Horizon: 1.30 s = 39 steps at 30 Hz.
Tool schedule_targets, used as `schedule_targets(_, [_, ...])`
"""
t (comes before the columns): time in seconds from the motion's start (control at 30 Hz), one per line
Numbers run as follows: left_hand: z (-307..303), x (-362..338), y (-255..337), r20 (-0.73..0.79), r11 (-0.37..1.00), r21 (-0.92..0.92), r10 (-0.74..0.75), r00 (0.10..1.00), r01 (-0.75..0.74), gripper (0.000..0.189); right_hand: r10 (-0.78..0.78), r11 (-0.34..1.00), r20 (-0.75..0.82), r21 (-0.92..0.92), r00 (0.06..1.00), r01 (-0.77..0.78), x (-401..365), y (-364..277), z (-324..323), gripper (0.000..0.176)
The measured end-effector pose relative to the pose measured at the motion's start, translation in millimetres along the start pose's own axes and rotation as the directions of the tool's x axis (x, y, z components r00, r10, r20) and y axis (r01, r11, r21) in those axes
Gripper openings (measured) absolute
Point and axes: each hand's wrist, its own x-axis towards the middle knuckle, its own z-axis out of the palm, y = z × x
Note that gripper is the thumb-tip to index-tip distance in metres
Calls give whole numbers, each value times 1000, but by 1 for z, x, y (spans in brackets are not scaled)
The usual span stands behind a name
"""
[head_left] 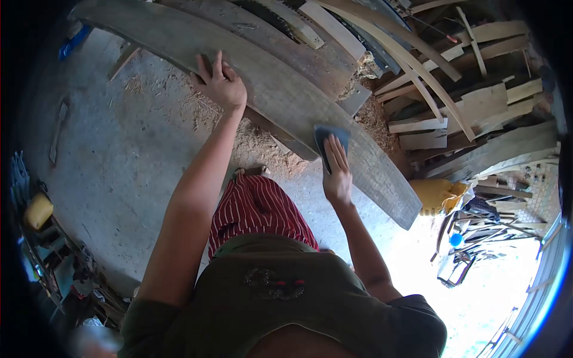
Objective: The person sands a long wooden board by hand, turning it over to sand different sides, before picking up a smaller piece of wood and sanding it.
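Head view: I see the person's two bare hands set well apart on one long, curved wooden plank (280, 89), which slants across in front of the body from upper left to lower right. The left hand (224, 89) rests near the plank's near edge with its fingers apart, closed around nothing that I can see; I judge that it is placed there to steady the wood. The right hand (338, 176) lies nearer the tapering right end, its fingers together and laid flat over a dark abrasive-looking sheet (323, 136). Pressing that way probably spreads the force over the sheet and keeps it tight to the plank's face, though I cannot tell whether the thumb also pinches an edge. A timber piece (280, 132) shows beneath the plank's near edge, likely part of what keeps it off the concrete floor (131, 131), but I can't make out how the two meet. Wood shavings (262, 149) lie under and around it. Beyond, to the right, loose boards (483, 101) are heaped near a yellow sack (439, 196), apparently stacked aside to leave standing room.
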Motion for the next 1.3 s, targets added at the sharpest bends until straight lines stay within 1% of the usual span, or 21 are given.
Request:
schedule_targets(0.13, [0,-2,4,7,998,5,-56,998,56,34,-15,1000,11,-17,1000,15,9,-2,5,57])
schedule_targets(0.27, [2,-1,2,-3,999,31,-13,1000,13,33,-105,994,42,21,994,104,100,-8,41,64])
schedule_targets(0.33, [6,0,-6,-10,1000,1,22,1000,-22,30,-154,986,-54,56,987,157,141,-15,64,58])
schedule_targets(0.37, [6,0,-12,30,995,74,60,998,-62,37,-174,982,-100,62,980,181,150,-18,69,57])
schedule_targets(0.4, [3,-3,-8,25,995,72,70,997,-72,37,-174,981,-111,65,978,182,146,-16,69,57])
schedule_targets(0.47, [-3,-3,5,-3,991,-10,-135,991,135,50,-257,962,-53,86,965,261,143,-10,63,58])
schedule_targets(0.5, [-10,-11,11,58,988,97,-129,990,123,66,-237,962,-29,132,971,239,120,-10,48,59])
schedule_targets(0.53, [-13,-24,18,47,989,93,-123,991,118,66,-256,959,8,127,967,253,93,-5,33,60])
schedule_targets(0.6, [-12,-51,46,63,974,18,-226,972,225,70,-288,952,55,120,956,280,36,14,4,63])
schedule_targets(0.63, [-15,-65,63,46,971,24,-239,970,238,70,-296,952,69,107,953,288,8,27,-4,64])
schedule_targets(0.7, [-22,-92,92,146,907,116,-418,897,404,71,-272,957,86,131,958,260,-31,42,-27,63])
schedule_targets(0.73, [-26,-98,98,125,904,120,-423,897,410,71,-292,950,87,140,952,278,-31,47,-26,63])
schedule_targets(0.8, [-31,-110,108,130,908,32,-417,899,417,68,-321,937,72,171,944,305,-27,50,-28,61])
schedule_targets(0.87, [-30,-110,112,136,893,44,-450,883,448,68,-361,924,86,163,928,345,11,50,-16,57])
schedule_targets(0.93, [-28,-112,108,100,911,-16,-410,907,413,68,-372,919,58,162,926,359,56,43,1,53])
schedule_targets(1.0, [-22,-112,100,86,922,7,-387,918,388,67,-365,917,38,184,930,353,81,48,12,52])
schedule_targets(1.03, [-22,-115,96,76,930,21,-367,927,366,67,-398,902,18,189,917,388,85,53,15,51])
schedule_targets(1.07, [-25,-119,95,79,930,32,-367,927,366,67,-428,887,-1,191,904,420,84,57,17,50])
schedule_targets(1.1, [-27,-118,96,80,934,32,-358,930,356,67,-382,907,58,216,922,362,69,59,-2,54])
schedule_targets(1.23, [-21,-114,98,38,930,-3,-367,929,367,68,-387,920,58,88,920,382,-22,120,-49,63])
schedule_targets(1.3, [-21,-116,94,26,930,5,-366,930,366,68,-345,938,105,82,933,337,-55,139,-71,65])
